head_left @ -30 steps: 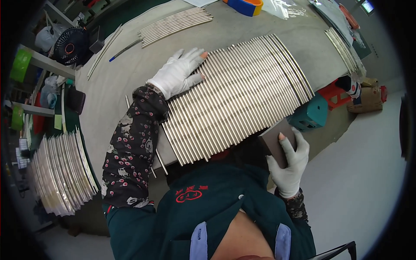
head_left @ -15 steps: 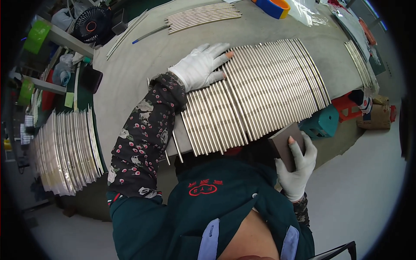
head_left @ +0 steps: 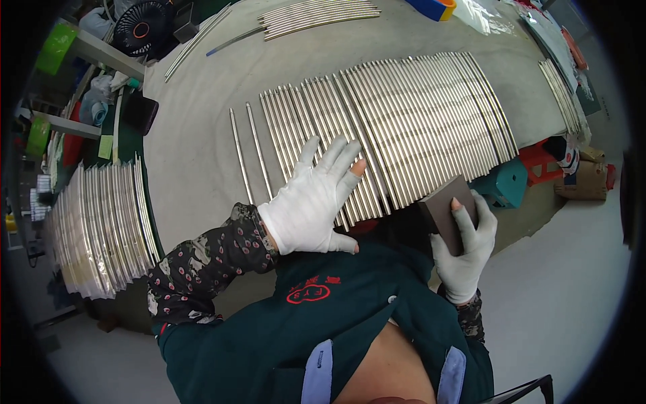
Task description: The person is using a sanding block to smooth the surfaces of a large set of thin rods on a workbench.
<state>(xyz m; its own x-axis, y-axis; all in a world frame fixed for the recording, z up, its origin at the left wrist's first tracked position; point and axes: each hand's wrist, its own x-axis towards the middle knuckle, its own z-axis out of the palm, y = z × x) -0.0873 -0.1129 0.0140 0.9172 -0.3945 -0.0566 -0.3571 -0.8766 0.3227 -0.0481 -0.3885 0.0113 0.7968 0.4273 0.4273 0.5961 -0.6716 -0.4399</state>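
A grey worktop (head_left: 195, 135) spreads ahead of both hands. On it, beyond and between them, lies a broad row of slim silvery metal rods (head_left: 431, 121), side by side. The left hand (head_left: 309, 198), gloved in white, is flat with fingers spread, palm down over the row's near left part, gripping nothing. The right hand (head_left: 468, 249), also gloved, grasps a grey-brown rectangular block (head_left: 447, 212) at the row's near edge. Two loose rods (head_left: 259, 149) lie apart, just left of the left hand.

The rods look stiff, smooth and likely to slip or roll, light singly but weighty together; mid-length seems the best hold. The block looks rigid, best held by its sides.

Half a second earlier, the left hand lay at the row's far left corner; now it is nearer the body, and the far ends there are uncovered. The right hand's grip looks unchanged.
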